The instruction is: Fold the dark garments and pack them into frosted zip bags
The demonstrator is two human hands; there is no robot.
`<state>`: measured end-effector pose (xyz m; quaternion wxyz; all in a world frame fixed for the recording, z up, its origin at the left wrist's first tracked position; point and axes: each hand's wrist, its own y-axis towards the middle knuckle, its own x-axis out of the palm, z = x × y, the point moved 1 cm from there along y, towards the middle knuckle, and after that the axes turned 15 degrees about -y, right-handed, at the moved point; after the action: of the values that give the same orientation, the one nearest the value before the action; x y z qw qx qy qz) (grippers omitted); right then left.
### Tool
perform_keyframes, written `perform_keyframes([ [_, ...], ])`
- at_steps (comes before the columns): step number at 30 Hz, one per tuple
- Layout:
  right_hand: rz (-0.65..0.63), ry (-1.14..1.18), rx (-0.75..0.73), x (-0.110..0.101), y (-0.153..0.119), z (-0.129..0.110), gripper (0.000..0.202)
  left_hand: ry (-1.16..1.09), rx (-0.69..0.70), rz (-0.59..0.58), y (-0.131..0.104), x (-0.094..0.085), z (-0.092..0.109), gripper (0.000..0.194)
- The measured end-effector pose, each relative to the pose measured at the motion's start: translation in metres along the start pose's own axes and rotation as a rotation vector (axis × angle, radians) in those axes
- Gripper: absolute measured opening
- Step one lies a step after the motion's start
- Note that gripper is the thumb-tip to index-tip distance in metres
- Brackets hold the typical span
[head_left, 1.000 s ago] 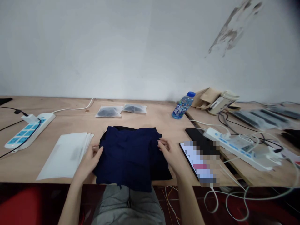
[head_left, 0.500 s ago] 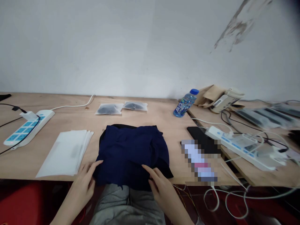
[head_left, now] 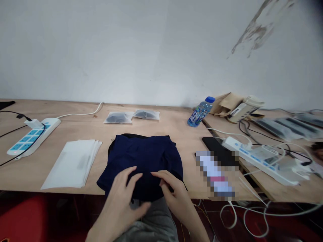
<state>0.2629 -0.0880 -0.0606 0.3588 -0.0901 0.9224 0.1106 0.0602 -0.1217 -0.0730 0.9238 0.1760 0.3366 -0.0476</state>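
A navy blue cloth (head_left: 141, 156) lies loosely spread at the table's front edge, its near side hanging over toward my lap. Black fabric (head_left: 132, 135) peeks out beneath it along the far edge. My left hand (head_left: 123, 193) is over the near left part of the cloth, fingers spread and thumb apart, holding nothing. On the right, my right hand (head_left: 175, 193) rests at the near part of the cloth, index finger stretched out and the other fingers loosely bent. Whether its fingertips press on the fabric is hard to tell.
White translucent bags (head_left: 72, 163) lie stacked at left, beside a power strip (head_left: 35, 137). Two packed pouches (head_left: 119, 117) sit near the wall. To the right are a drink bottle (head_left: 200, 112), a blurred-out phone (head_left: 214, 174), another power strip (head_left: 259, 161) and cables.
My left hand has moved right, from the cloth's left edge to over its near middle. The cloth's near left corner now spreads further left. My right hand has stayed about in place.
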Motion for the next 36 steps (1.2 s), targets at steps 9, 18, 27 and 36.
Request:
perform_keyframes([
  [9, 0.041, 0.066, 0.013, 0.004, 0.014, -0.003, 0.038, -0.049, 0.016, 0.189, 0.006, 0.069, 0.008, 0.073],
  [18, -0.073, 0.266, 0.107, 0.002, -0.002, -0.007, 0.036, -0.084, 0.1, 0.301, 0.0, 0.085, 0.011, 0.085],
  [27, -0.136, 0.509, 0.148, 0.004, 0.002, -0.009, 0.039, -0.329, 0.029, 0.22, -0.004, 0.07, 0.0, 0.055],
  [36, 0.406, -0.251, 0.076, 0.018, 0.039, 0.055, 0.05, -0.559, -0.238, 0.377, 0.032, -0.002, 0.002, 0.031],
])
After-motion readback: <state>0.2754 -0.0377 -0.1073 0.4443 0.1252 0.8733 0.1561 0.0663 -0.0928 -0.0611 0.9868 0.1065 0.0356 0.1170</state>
